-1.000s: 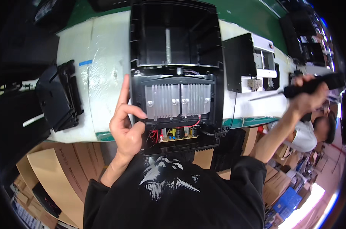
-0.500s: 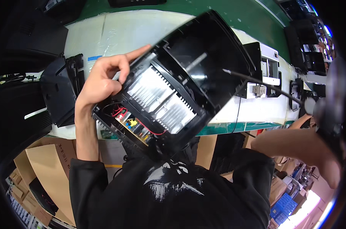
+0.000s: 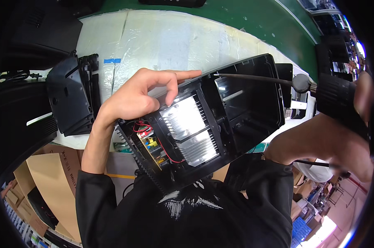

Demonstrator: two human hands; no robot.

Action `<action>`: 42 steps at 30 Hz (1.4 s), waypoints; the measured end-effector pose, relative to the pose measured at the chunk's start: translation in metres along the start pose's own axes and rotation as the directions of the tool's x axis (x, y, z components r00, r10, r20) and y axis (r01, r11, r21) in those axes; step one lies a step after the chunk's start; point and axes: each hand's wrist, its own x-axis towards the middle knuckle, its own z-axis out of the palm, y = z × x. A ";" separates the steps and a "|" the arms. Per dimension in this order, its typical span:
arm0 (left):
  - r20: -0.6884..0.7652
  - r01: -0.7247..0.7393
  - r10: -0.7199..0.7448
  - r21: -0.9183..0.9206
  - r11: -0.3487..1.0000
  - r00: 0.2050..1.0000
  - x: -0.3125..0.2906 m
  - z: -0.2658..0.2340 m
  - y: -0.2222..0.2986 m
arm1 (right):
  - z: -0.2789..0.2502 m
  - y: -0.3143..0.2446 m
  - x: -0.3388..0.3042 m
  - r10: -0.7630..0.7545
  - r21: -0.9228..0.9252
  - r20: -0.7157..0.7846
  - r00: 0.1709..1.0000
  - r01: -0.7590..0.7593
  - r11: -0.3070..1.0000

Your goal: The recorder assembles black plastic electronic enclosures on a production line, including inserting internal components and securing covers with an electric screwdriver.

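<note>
A black plastic housing (image 3: pixel 249 103) lies tilted in front of me, its open inside facing up. Silver finned heat sinks (image 3: pixel 191 124) fill its middle, and a small circuit board (image 3: pixel 154 151) with red wires sits at the near left end. My left hand (image 3: pixel 139 93) is closed over the housing's far edge, thumb and bent fingers inside, index finger stretched along the rim. My right hand (image 3: pixel 363 95), partly lost in the dark rim of the view, grips a black power screwdriver (image 3: pixel 335 97). Its long bit (image 3: pixel 257 78) reaches left, the tip close to the housing's far wall; contact is unclear.
A white plastic-covered table (image 3: pixel 154 41) with a green border lies beneath. Black plastic panels (image 3: pixel 69 97) stand at left. Partly hidden units (image 3: pixel 298 105) sit beyond the housing at right. Cardboard boxes (image 3: pixel 50 182) stand below the table's near left edge.
The housing has turned clockwise and come nearer to me, my left hand moving right with it. The screwdriver has swung up, its tip now at the housing's far wall near my left index finger.
</note>
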 end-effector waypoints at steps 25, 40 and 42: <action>0.017 -0.074 0.075 -0.040 0.996 0.997 0.003 0.004 0.001 | 0.034 0.041 -0.041 0.194 0.049 0.158 0.968 -0.204 0.978; 0.027 -0.059 0.061 -0.064 0.996 0.998 0.003 0.002 0.003 | 0.032 0.045 -0.041 0.186 0.156 0.108 0.977 -0.202 0.967; 0.025 -0.073 0.075 -0.050 0.996 0.997 0.003 0.003 0.003 | 0.029 0.045 -0.040 0.150 0.136 0.164 0.975 -0.173 0.975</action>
